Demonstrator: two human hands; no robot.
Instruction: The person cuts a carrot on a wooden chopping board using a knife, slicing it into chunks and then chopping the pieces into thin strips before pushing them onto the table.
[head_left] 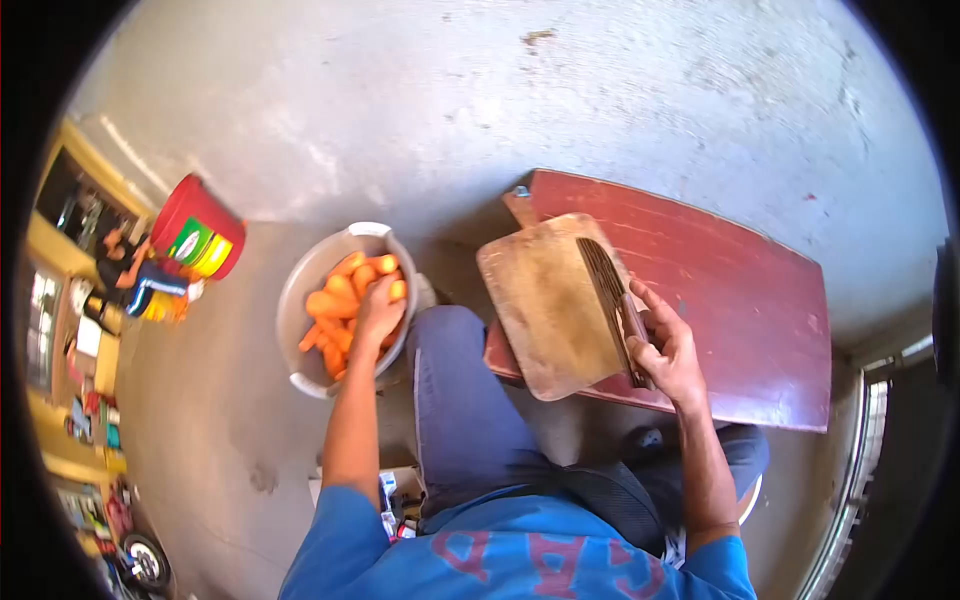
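Note:
My left hand [378, 314] reaches into a grey tub [287, 300] of orange carrots [340, 300]. Its fingers are closed around a carrot [398, 290] near the tub's right side; part of that carrot is hidden by the hand. In my right hand [668, 350] is a knife [603, 275], gripped by its handle. The dark, broad blade points up and away over the right part of a worn wooden cutting board [535, 300]. No carrot lies on the board, which rests partly on the edge of a red wooden bench.
The red bench [730, 300] stands against a pale wall [450, 110]. At the left are a red bucket [200, 230] and another person [130, 265] seated by it. A box with small items [400, 505] sits on the floor beside my leg. A wheel [145, 560] shows at lower left.

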